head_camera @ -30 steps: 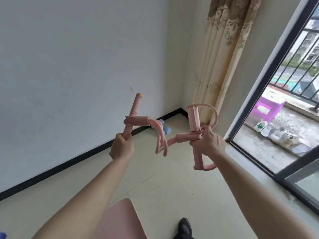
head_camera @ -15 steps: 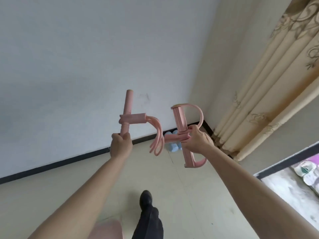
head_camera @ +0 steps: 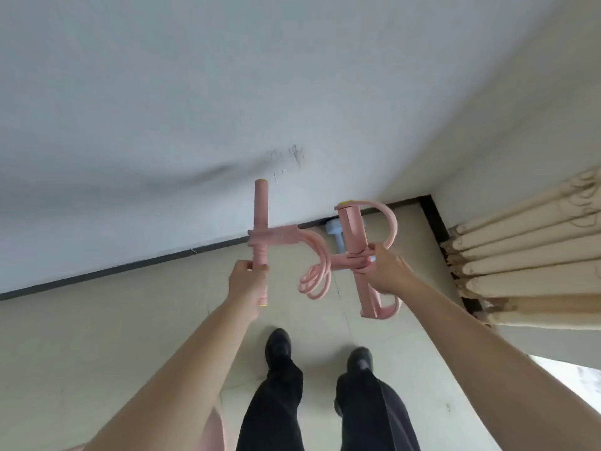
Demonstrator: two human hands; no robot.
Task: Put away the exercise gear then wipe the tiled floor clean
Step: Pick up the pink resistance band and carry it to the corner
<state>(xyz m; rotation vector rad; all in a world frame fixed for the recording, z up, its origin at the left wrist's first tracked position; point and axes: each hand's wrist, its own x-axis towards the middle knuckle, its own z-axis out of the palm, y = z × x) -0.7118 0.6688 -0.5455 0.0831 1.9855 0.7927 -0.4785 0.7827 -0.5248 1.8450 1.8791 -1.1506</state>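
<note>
The view had tipped down since a moment before, so both black shoes point(head_camera: 359, 361) now showed on the tiled floor point(head_camera: 130, 320). The pink pull rope point(head_camera: 313, 271) hung in the air. The left hand point(head_camera: 247, 281) gripped one bar and the right hand point(head_camera: 383, 268) squeezed the other. A blue dumbbell point(head_camera: 335, 234) lay by the wall point(head_camera: 195, 92), near the curtain point(head_camera: 527, 255).

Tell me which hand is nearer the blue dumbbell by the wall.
Right. The right hand sits just below the blue dumbbell in view; the left hand is farther off, to its left.

pedal puller point(head_camera: 353, 242): matt pink foam, rubbery tubes | floor point(head_camera: 113, 320): smooth tile | curtain point(head_camera: 527, 255): cloth
</note>
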